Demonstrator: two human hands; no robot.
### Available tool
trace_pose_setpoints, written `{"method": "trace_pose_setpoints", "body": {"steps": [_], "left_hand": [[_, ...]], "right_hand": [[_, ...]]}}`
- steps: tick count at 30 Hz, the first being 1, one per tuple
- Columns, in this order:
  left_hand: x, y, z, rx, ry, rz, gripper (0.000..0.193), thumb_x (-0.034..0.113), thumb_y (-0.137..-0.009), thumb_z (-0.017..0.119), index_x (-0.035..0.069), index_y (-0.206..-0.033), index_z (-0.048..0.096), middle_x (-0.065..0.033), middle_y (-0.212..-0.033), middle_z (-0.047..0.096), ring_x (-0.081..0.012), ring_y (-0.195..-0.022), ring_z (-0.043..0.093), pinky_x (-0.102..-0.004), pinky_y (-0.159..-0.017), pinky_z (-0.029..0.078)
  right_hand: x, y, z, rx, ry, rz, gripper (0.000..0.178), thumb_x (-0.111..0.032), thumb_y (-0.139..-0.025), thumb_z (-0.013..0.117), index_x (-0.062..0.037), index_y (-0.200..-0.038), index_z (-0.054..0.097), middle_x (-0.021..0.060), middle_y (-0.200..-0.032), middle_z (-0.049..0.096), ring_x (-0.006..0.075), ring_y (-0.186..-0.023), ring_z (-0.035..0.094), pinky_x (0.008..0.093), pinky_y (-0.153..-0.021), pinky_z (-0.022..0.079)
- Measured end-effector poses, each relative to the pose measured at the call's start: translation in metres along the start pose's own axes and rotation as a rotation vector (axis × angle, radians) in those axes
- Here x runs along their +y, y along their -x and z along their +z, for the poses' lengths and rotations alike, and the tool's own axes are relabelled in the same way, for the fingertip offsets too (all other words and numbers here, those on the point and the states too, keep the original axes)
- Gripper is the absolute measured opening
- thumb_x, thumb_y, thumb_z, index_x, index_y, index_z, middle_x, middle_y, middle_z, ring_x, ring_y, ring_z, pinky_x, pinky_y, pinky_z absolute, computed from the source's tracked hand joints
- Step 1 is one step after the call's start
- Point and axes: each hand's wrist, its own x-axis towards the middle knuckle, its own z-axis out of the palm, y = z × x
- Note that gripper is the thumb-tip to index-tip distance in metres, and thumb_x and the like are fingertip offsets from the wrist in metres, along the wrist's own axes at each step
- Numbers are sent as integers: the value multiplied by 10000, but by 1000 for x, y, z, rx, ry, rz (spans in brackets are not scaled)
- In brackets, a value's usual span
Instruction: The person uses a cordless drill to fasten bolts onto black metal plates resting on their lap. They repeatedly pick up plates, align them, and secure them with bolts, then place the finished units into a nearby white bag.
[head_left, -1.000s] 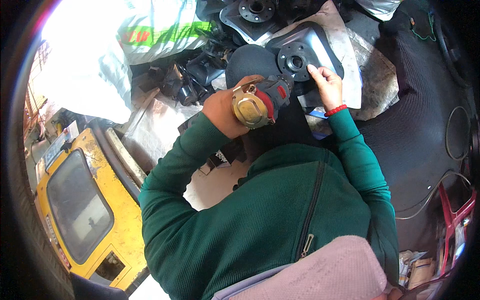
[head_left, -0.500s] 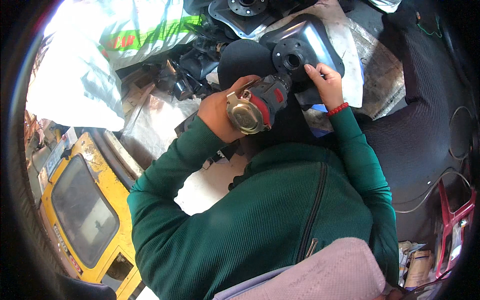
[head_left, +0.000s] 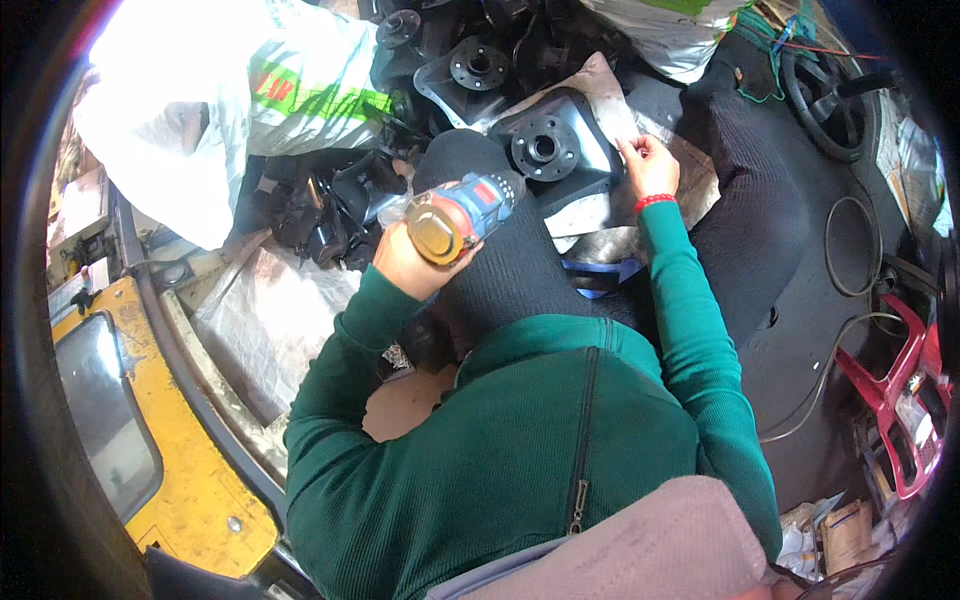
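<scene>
My left hand point(head_left: 402, 262) is wrapped around the grip of a blue and red cordless drill point(head_left: 472, 207), over my dark-clothed knee. The drill's chuck points up and right, just short of a black metal plate with a round flanged hub point(head_left: 562, 158). Several small holes ring the hub's central bore. At the plate's right edge, my right hand point(head_left: 653, 168) is closed, thumb and fingers pinched together. What lies between its fingertips, plate edge, sheet or something small, cannot be made out. A pale, worn sheet point(head_left: 598, 85) lies under the plate.
More black flanged parts point(head_left: 478, 66) are piled at the far side. White sacks stand at the far left point(head_left: 330, 95) and far right point(head_left: 665, 40). A yellow panel with a dark window point(head_left: 190, 490) is at left. A red frame point(head_left: 895, 400) and a cable point(head_left: 825, 370) lie at right.
The drill has pulled back left, away from the hub. My right hand has moved off the hub to the plate's right edge. The whole view has shifted, showing more of the far side.
</scene>
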Motion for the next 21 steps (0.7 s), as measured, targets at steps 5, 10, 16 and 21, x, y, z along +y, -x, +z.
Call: {"method": "trace_pose_setpoints", "body": {"steps": [5, 10, 16, 21], "left_hand": [[-1, 31, 9, 22, 142, -87, 590, 289, -672, 812, -38, -1082, 542, -178, -1018, 629, -283, -943, 635, -358, -825, 502], [-7, 39, 17, 29, 138, -31, 602, 253, -669, 815, -46, -1108, 531, -180, -1017, 634, -273, -918, 652, -358, -822, 518], [-1, 34, 13, 35, 221, 75, 685, 212, -673, 812, -16, -1216, 462, -159, -1109, 603, -243, -989, 624, -349, -871, 496], [12, 30, 14, 115, 325, 195, 694, 156, -666, 812, -4, -1237, 453, -131, -1125, 588, -215, -1025, 592, -336, -902, 468]], "right_hand": [[-9, -5, 0, -43, 264, -48, 278, -380, -740, 704, -113, -799, 653, 95, -776, 667, 285, -749, 650, 399, -688, 498], [-12, -7, 2, -44, 500, -187, 200, -295, -756, 654, -104, -812, 669, 130, -843, 669, 315, -830, 648, 415, -759, 508], [-2, -14, -2, -506, -547, 172, 177, -239, -786, 651, -87, -873, 624, 51, -738, 599, 147, -574, 541, 295, -497, 419], [-61, 53, -18, -871, -1457, 595, 144, -170, -871, 586, -56, -925, 518, -8, -760, 491, 28, -476, 318, 168, -377, 237]]}}
